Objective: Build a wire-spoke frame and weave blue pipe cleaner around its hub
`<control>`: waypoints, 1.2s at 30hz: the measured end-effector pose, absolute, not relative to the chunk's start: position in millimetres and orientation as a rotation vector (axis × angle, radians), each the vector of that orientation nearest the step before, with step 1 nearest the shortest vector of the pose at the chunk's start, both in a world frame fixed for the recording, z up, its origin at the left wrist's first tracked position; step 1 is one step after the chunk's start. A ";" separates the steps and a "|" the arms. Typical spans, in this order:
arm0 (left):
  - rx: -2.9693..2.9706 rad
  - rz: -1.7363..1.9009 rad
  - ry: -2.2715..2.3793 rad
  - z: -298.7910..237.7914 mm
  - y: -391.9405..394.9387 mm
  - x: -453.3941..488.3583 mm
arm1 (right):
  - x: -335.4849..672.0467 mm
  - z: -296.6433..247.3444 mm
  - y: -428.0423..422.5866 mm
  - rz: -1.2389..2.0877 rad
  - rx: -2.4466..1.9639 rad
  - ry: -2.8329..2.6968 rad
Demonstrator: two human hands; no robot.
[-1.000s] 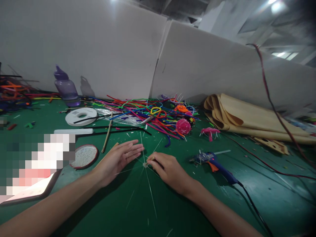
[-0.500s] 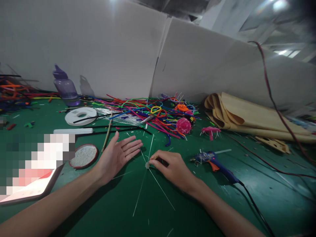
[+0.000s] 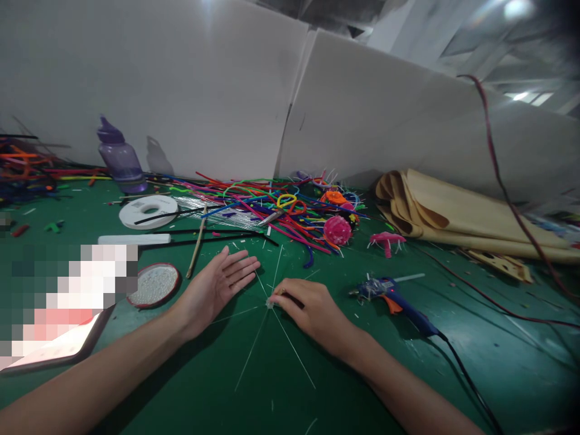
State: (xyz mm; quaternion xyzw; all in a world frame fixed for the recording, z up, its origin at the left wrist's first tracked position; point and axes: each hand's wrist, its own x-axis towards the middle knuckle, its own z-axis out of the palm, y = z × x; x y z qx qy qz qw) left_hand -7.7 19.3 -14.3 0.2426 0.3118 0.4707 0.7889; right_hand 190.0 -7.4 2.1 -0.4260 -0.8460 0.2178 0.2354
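My right hand (image 3: pixel 312 311) pinches the small hub of a cluster of thin clear strands (image 3: pixel 270 302) that fan out over the green table (image 3: pixel 362 374). My left hand (image 3: pixel 217 287) lies just left of the strands, fingers stretched out and palm turned inward, holding nothing. A blue glue gun (image 3: pixel 389 297) rests on the table to the right of my right hand, its black cord running to the lower right.
A heap of coloured pipe cleaners (image 3: pixel 272 208) and a pink pom-pom (image 3: pixel 336 230) lie behind my hands. A white tape reel (image 3: pixel 148 211), a purple bottle (image 3: pixel 118 158), a round dish of white beads (image 3: pixel 154 284) and a phone (image 3: pixel 54 347) are on the left. Rolled tan paper (image 3: pixel 453 214) lies at right.
The strand cluster has turned in my right hand's pinch, so the strands point in other directions. My left hand opened wider and shifted slightly left, away from the hub.
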 end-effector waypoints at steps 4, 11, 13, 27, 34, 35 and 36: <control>0.521 1.014 0.683 -12.6 18.6 -6.8 | 189.8 3.7 -7.7 0.607 -1.179 -2.330; 0.511 1.021 0.640 -10.8 18.6 -9.2 | 193.7 9.2 -6.8 0.616 -1.224 -2.263; 0.501 1.030 0.637 -8.9 18.1 -9.6 | 195.0 12.4 -6.3 0.625 -1.222 -2.227; 0.547 1.025 0.653 -11.2 19.8 -7.4 | 195.0 11.7 -6.8 0.620 -1.203 -2.270; 0.614 1.125 0.706 -7.0 13.0 3.9 | 195.5 9.3 -7.5 0.566 -1.141 -2.285; 0.622 1.159 0.721 -6.8 11.6 5.5 | 195.6 9.1 -7.3 0.559 -1.139 -2.275; 0.629 1.191 0.721 -6.9 10.4 6.8 | 195.5 9.0 -7.1 0.554 -1.138 -2.269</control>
